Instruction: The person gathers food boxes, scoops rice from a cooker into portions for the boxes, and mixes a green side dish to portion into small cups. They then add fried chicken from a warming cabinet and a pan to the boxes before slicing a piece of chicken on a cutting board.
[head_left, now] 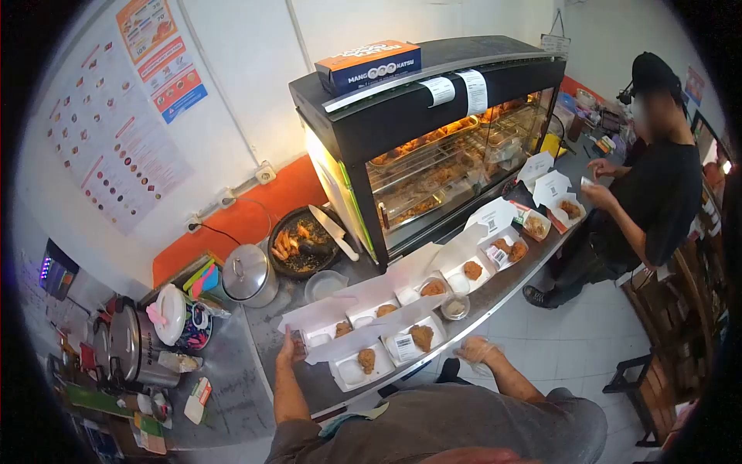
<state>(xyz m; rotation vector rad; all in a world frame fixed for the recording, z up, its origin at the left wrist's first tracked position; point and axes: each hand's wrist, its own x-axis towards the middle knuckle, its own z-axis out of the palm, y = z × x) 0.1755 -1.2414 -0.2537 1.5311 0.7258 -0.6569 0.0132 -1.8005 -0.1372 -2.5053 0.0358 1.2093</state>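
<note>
Nearest the camera, at the lower edge of the grey steel counter [255,363], the person's left hand [292,346] stands raised at the left end of the lid flap of an open white cardboard meal box [352,373], which holds one brown fried piece. Its fingers touch the flap, but whether they pinch it or only lean on it cannot be told. That box lies at about 4 o'clock from the left hand and at 9 o'clock from the right hand [477,350], so the left hand is the nearer of the two. The right hand, wrapped in a crinkled clear plastic glove, rests at the counter's edge with fingers loosely curled; nothing shows in it, though the blur leaves its grip uncertain. Just beside it at 10 o'clock sits a second white box with a printed label [403,348], and at 11 o'clock a small round clear cup [454,308]. From there the row of open boxes runs its long axis toward 2 o'clock, along the front of a black glass-fronted warming cabinet [433,178]. Farthest off, at the row's far end, a co-worker in black [657,193] has both hands over the boxes there.
</note>
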